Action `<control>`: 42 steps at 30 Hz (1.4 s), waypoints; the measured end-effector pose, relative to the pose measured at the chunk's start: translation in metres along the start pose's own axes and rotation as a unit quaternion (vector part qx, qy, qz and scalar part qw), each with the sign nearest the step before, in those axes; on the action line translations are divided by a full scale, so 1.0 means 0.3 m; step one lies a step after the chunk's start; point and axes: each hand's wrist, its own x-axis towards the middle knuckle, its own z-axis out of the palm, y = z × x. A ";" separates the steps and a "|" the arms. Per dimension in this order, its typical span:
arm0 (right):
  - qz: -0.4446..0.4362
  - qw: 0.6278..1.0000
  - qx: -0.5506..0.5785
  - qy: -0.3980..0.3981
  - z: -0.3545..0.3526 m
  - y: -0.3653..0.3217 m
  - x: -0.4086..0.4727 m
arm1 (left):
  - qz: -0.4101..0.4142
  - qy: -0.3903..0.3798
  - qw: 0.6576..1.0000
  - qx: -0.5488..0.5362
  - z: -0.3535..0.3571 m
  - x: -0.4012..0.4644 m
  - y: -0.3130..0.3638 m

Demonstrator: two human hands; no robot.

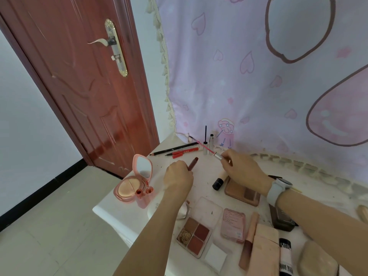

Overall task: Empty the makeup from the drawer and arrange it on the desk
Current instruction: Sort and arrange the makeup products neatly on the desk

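Note:
My left hand grips a dark red lipstick tube low over the white desk. My right hand, with a watch on the wrist, pinches the silver end of a thin pink wand that slants up to the left. Behind them a black pencil and a red pen lie on the desk. Two slim silver tubes stand upright by the curtain. No drawer is in view.
An open pink compact with mirror sits at the desk's left edge. Eyeshadow palettes, a brown palette, a black-capped tube, a pink card and boxes crowd the near side. A red door and a pink curtain stand behind.

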 end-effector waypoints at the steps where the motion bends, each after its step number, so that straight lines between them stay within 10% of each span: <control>1: -0.010 1.000 -0.014 0.004 0.009 -0.001 0.011 | -0.004 -0.001 1.000 0.002 0.005 0.003 -0.004; 42: -0.011 0.987 -0.139 -0.085 0.069 0.033 0.123 | -0.003 0.033 0.999 -0.027 0.029 0.035 0.007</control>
